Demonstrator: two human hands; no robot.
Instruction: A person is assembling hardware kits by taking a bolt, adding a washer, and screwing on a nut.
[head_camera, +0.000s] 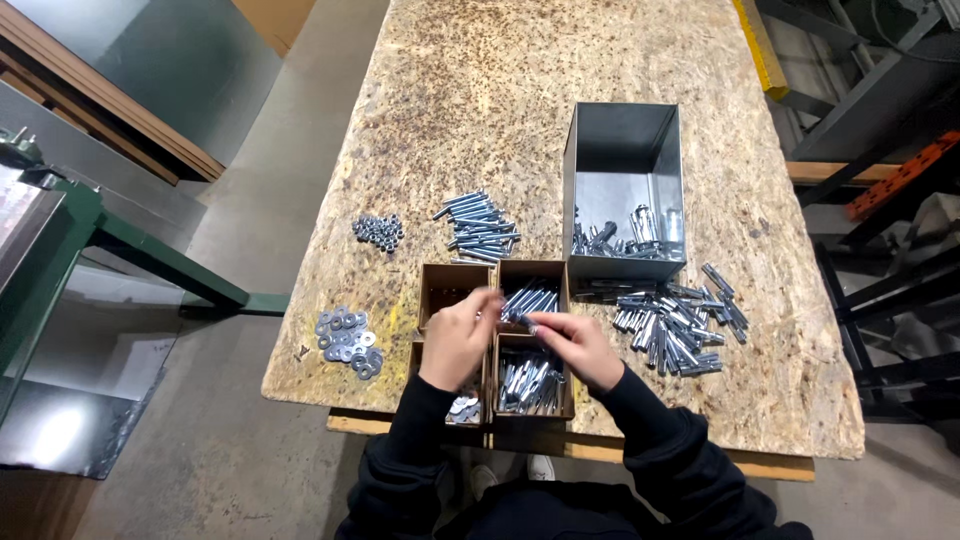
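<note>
1. A bolt (513, 312), small and silvery, is pinched between both hands just above the divided cardboard box (496, 340) at the near edge of the table.
2. The left hand (458, 337) has its fingers closed together on one end of it; the right hand (577, 345) has its fingertips clamped on the other end.
3. The box compartments under the hands hold more bolts (530, 383), and washers lie in the near left one (464, 408).
4. Just right of the box lies a loose heap of anchor bolts (672, 318); behind it stands an open metal bin (624, 190) with a few more inside.
5. Further left on the chipboard table (500, 90) lie a row of bolts (480, 227), a cluster of nuts (378, 232) and a pile of washers (347, 340).
</note>
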